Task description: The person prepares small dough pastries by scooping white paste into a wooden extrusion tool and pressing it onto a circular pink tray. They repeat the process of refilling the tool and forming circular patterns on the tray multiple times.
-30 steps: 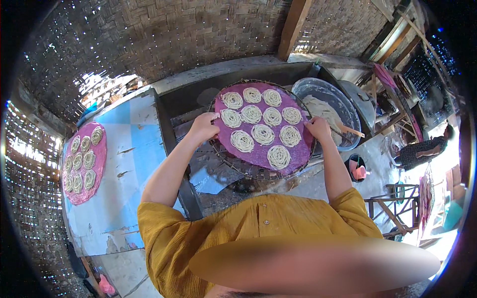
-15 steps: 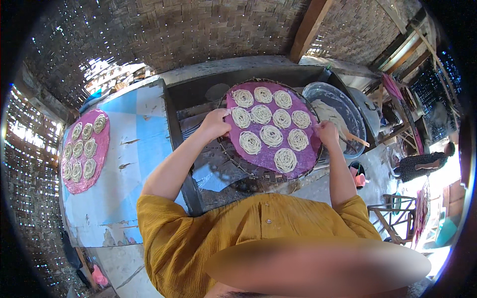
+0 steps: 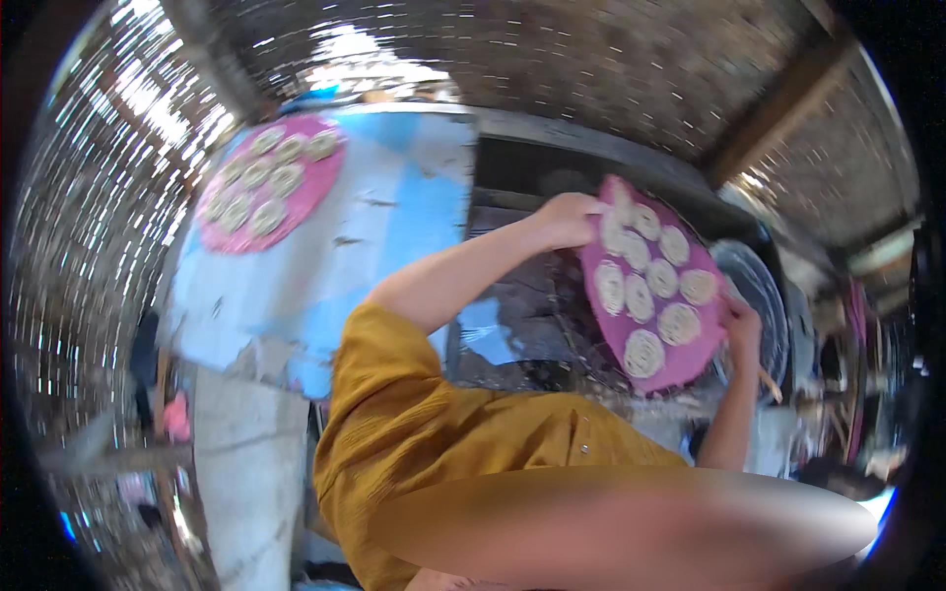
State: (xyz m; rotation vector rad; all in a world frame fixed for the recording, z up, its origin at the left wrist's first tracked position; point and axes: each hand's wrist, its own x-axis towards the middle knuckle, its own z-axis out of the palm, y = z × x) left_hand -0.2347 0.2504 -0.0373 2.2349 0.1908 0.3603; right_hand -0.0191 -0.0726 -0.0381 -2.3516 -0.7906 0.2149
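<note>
Stretched between my hands is a pink sheet (image 3: pixel 687 366) carrying several flat round coils of pale, noodle-like dough (image 3: pixel 639 298). My left hand (image 3: pixel 570 222) pinches its upper left edge, and my right hand (image 3: pixel 741 325) grips the right edge. The sheet is tilted and appears raised on its right side. Part of a round tray rim (image 3: pixel 572 330) shows dark below the sheet's left side; the rest of the tray is hidden. Motion blurs the view somewhat.
A blue-and-white table (image 3: pixel 394 286) stands to the left. On its far left lies another pink sheet (image 3: pixel 305 202) with several dough coils (image 3: pixel 269 217). At the right is a clear basin (image 3: pixel 774 305), with a wooden handle (image 3: pixel 770 385) by its near edge. A woven wall (image 3: pixel 591 69) rises behind.
My view has swung left, bringing more of the blue table in. The sheet, flat on the round tray before, is now lifted and tilted between my hands.
</note>
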